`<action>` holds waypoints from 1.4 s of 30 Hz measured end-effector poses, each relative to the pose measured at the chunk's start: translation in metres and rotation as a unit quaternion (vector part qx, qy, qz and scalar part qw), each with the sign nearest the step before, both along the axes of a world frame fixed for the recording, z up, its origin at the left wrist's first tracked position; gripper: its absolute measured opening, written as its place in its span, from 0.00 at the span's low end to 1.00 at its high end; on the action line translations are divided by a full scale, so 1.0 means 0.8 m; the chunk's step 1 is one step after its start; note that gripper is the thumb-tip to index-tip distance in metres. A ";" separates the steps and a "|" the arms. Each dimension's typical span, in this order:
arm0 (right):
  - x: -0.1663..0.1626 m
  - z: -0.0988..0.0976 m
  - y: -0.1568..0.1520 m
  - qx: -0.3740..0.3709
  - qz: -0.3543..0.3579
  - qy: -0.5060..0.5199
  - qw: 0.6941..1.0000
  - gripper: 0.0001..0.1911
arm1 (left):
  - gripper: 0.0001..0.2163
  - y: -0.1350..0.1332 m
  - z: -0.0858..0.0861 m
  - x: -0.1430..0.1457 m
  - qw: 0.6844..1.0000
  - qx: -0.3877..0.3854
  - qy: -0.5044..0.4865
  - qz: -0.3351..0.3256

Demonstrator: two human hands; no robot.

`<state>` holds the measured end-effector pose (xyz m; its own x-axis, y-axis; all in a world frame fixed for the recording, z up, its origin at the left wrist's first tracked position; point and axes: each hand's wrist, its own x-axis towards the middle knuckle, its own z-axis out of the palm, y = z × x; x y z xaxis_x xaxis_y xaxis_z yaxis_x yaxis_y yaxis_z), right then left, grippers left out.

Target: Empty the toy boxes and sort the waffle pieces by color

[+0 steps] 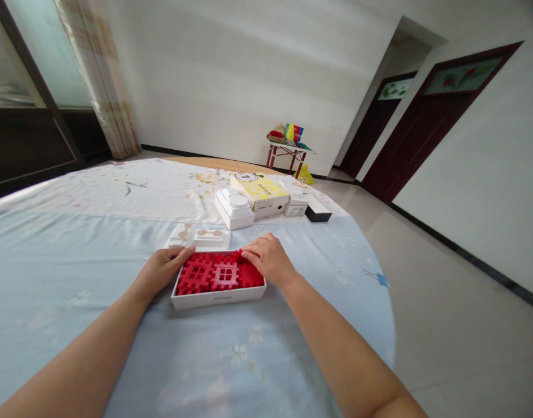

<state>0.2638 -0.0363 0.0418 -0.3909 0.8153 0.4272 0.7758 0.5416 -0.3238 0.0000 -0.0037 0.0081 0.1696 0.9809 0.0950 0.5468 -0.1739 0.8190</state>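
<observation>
A shallow white box (218, 299) stands on the cloth in front of me, packed with red plastic building blocks (195, 277) with notched edges. Some of these blocks have window-shaped cutouts, including a lighter-looking window block (226, 276) in the middle. My left hand (162, 267) is closed on the box's left side, its thumb along the far left corner. At the far right corner, my right hand (269, 260) has its fingers curled over a red block at the rim. Its palm side and part of that block are hidden.
Just beyond the box lies a clear plastic tray (209, 237). Behind it stand a white box with a round top (235, 208), a yellow-and-white carton (262, 191), another white box (295, 204) and a black-sided box (319, 210). A blue clip (381, 280) sits at the table's right edge.
</observation>
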 end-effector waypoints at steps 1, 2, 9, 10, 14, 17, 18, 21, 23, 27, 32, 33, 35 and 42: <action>0.001 0.001 -0.002 0.011 0.012 -0.005 1.000 0.11 | 0.22 -0.001 0.001 0.000 1.000 -0.002 -0.001 0.001; 0.002 0.004 -0.003 0.023 0.024 -0.005 0.999 0.11 | 0.22 -0.001 0.002 0.000 1.000 -0.002 0.000 0.002; 0.020 0.045 -0.016 0.050 0.017 0.110 0.993 0.10 | 0.23 -0.003 0.006 0.001 1.000 -0.004 0.013 0.004; 0.023 0.050 -0.016 0.053 0.003 0.126 0.991 0.11 | 0.23 -0.003 0.006 0.002 1.000 -0.004 0.010 0.005; 0.026 0.051 -0.013 0.078 -0.018 0.131 0.988 0.12 | 0.23 -0.005 0.008 0.005 1.000 -0.007 -0.013 0.017; 0.023 0.039 -0.008 0.058 0.005 0.096 0.994 0.11 | 0.23 -0.007 0.010 0.007 0.999 -0.004 -0.023 0.029; 0.021 0.036 -0.008 0.047 0.013 0.085 0.995 0.11 | 0.23 -0.008 0.010 0.007 0.999 -0.003 -0.023 0.031; 0.019 0.034 -0.008 0.022 0.025 0.067 0.997 0.11 | 0.24 -0.008 0.011 0.007 0.999 -0.001 -0.023 0.029; 0.019 0.037 -0.010 0.014 0.025 0.063 0.998 0.11 | 0.23 -0.008 0.011 0.007 0.999 -0.003 -0.024 0.029; 0.019 0.041 -0.010 0.008 0.028 0.063 0.998 0.10 | 0.23 -0.008 0.012 0.007 0.999 -0.011 -0.026 0.027; 0.018 0.034 -0.006 0.022 0.010 0.070 0.997 0.11 | 0.23 -0.009 0.013 0.007 0.999 -0.011 -0.023 0.031; 0.018 0.032 -0.005 0.024 0.004 0.072 0.997 0.11 | 0.23 -0.009 0.013 0.007 0.999 -0.011 -0.023 0.030; 0.018 0.030 -0.004 0.032 -0.013 0.077 0.996 0.12 | 0.23 -0.008 0.011 0.006 0.999 -0.010 -0.023 0.029; 0.017 0.029 -0.005 0.029 0.009 0.056 0.998 0.12 | 0.22 -0.003 0.004 0.002 0.999 -0.027 -0.006 0.016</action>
<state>0.2774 -0.0399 0.0653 -0.3530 0.7811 0.5151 0.7260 0.5759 -0.3758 0.0013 -0.0064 0.0113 0.1373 0.9895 0.0444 0.5408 -0.1125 0.8336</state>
